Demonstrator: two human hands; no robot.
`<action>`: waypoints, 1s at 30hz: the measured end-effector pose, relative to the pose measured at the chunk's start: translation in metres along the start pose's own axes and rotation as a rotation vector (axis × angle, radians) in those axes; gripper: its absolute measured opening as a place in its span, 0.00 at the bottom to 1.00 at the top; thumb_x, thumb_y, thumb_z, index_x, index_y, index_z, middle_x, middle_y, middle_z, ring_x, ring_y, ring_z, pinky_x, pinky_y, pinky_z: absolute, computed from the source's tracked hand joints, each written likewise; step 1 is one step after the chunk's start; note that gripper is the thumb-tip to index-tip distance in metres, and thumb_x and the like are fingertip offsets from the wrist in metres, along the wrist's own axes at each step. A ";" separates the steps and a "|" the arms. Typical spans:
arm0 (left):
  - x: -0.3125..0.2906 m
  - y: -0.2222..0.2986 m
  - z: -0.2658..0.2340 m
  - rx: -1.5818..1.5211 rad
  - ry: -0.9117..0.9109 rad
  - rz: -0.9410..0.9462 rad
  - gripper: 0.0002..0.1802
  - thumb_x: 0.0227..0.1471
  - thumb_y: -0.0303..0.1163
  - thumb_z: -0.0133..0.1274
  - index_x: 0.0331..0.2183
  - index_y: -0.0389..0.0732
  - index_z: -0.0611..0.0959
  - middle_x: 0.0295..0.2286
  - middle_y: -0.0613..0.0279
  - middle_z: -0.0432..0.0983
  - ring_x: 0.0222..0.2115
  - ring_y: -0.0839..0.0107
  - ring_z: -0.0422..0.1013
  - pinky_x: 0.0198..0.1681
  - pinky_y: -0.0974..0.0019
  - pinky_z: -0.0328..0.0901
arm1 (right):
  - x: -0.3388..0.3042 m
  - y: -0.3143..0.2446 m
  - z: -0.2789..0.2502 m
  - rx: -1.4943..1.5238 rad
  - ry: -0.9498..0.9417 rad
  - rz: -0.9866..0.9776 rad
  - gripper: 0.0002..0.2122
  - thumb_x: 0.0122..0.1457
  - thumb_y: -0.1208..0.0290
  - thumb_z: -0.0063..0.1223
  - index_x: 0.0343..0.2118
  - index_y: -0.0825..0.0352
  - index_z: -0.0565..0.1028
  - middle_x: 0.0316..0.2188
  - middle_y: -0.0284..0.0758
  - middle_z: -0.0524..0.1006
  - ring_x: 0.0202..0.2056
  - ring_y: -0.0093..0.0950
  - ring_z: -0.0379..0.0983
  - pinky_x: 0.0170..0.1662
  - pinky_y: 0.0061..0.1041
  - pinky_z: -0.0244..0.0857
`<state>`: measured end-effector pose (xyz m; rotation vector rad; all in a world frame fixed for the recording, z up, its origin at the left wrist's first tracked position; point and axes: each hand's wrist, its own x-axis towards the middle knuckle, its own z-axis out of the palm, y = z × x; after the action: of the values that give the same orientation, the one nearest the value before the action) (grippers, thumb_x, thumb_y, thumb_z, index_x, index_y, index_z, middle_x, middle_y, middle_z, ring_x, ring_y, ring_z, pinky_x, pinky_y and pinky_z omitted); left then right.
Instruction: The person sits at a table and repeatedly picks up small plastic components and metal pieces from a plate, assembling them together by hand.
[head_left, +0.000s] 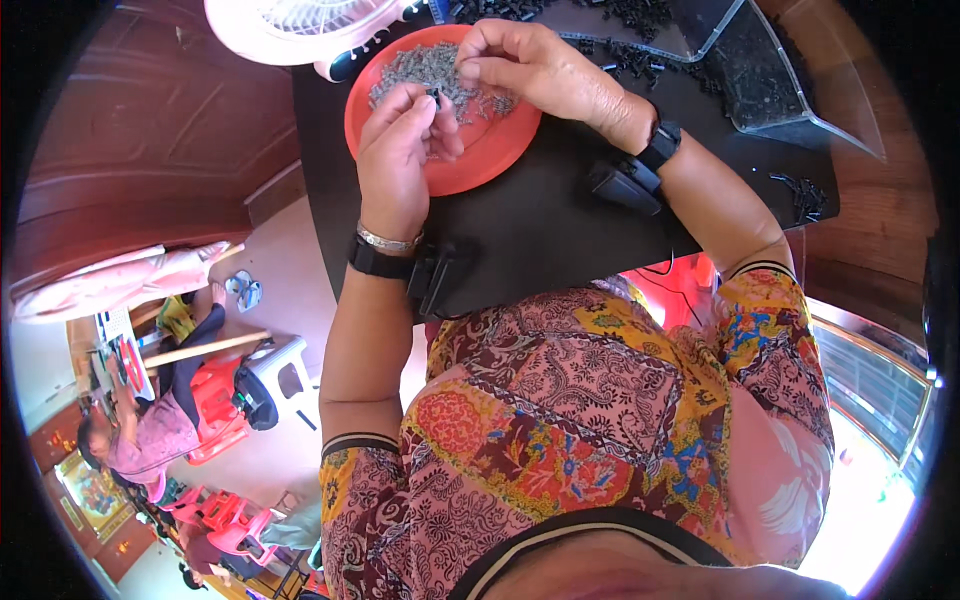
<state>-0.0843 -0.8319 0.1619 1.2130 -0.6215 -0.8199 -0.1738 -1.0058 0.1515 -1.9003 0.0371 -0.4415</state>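
A round red plate (pixel 475 180) rests on the dark table and carries a heap of small grey parts (pixel 412 68). Over its left half, my left hand (pixel 392 150) is closed, pinching a small black piece (pixel 436 97) between thumb and forefinger. My right hand (pixel 530 68) hovers above the plate's upper right side, thumb and forefinger pressed together. Whatever those right fingertips hold, if anything, is too small to make out. The two hands are apart, with grey parts visible between them.
Loose black pieces (pixel 640 14) lie at the back, by a clear plastic tray (pixel 765 105). More black pieces (pixel 803 198) sit at the table's right. A pink fan (pixel 300 30) stands beyond the plate. On the left, a person (pixel 160 435) sits near red stools.
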 end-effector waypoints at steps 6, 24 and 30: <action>-0.001 -0.005 0.004 -0.005 -0.063 0.030 0.10 0.55 0.34 0.41 0.30 0.38 0.73 0.22 0.66 0.68 0.20 0.75 0.66 0.26 0.73 0.60 | -0.008 -0.010 -0.005 0.289 -0.106 0.020 0.06 0.58 0.74 0.50 0.37 0.68 0.73 0.30 0.24 0.73 0.32 0.12 0.67 0.38 0.14 0.62; -0.003 -0.009 0.004 0.056 -0.168 -0.006 0.10 0.55 0.33 0.43 0.30 0.36 0.73 0.22 0.67 0.67 0.21 0.78 0.65 0.25 0.75 0.59 | -0.016 -0.021 -0.008 0.183 -0.201 -0.085 0.05 0.58 0.80 0.48 0.37 0.69 0.73 0.31 0.28 0.75 0.34 0.16 0.71 0.41 0.19 0.68; -0.002 -0.008 0.007 0.111 -0.166 0.010 0.10 0.54 0.34 0.44 0.29 0.37 0.73 0.20 0.67 0.67 0.20 0.79 0.64 0.25 0.75 0.59 | -0.017 -0.024 -0.010 0.070 -0.174 -0.178 0.05 0.58 0.81 0.47 0.36 0.69 0.73 0.31 0.29 0.75 0.34 0.18 0.72 0.39 0.20 0.68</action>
<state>-0.0929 -0.8359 0.1556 1.2492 -0.8169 -0.8928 -0.1974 -1.0017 0.1716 -1.8734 -0.2608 -0.3898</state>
